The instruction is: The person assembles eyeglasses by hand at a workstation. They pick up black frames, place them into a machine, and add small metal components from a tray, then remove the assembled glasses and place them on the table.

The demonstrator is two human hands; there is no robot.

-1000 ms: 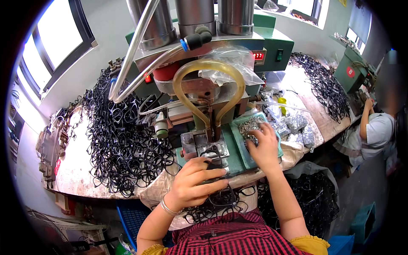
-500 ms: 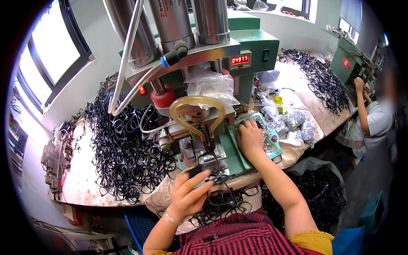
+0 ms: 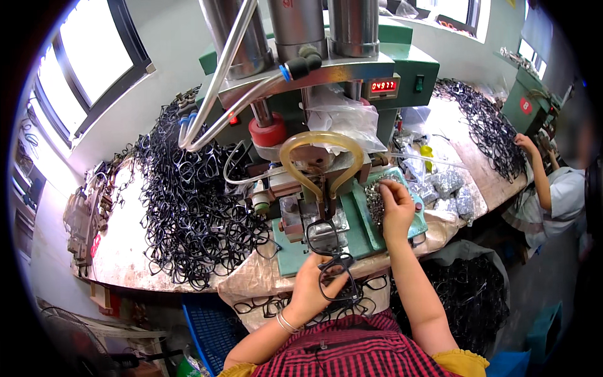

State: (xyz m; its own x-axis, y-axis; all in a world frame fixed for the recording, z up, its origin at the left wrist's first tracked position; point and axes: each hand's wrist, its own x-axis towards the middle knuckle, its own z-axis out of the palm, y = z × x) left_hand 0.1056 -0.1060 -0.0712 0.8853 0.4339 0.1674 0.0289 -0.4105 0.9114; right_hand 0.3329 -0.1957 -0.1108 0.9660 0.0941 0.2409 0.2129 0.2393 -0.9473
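Note:
My left hand [image 3: 314,288] grips a black eyeglass frame [image 3: 345,257] between thumb and fingers, at the front edge of a green press bed [image 3: 290,259]. One rim of the frame reaches up under the press head, close to the metal fixture [image 3: 323,237]. My right hand [image 3: 397,212] is over a teal tray [image 3: 419,221] of small silver metal parts [image 3: 374,207]. Its thumb and fingertips are pinched together; anything between them is too small to make out. A curved amber tube [image 3: 320,137] hangs in front of the press head.
Heaps of black eyeglass frames [image 3: 188,213] cover the table's left side, with more [image 3: 483,129] at the back right. Bagged metal parts [image 3: 446,182] lie right of the tray. Several frames [image 3: 370,284] lie before me. A dark-filled sack [image 3: 461,295] stands below right. A co-worker [image 3: 559,195] sits far right.
The view has shifted, so the press appears further right. My left fingers, spread before, now close round the eyeglass frame. My right hand has drawn up from among the metal parts, fingertips pinched.

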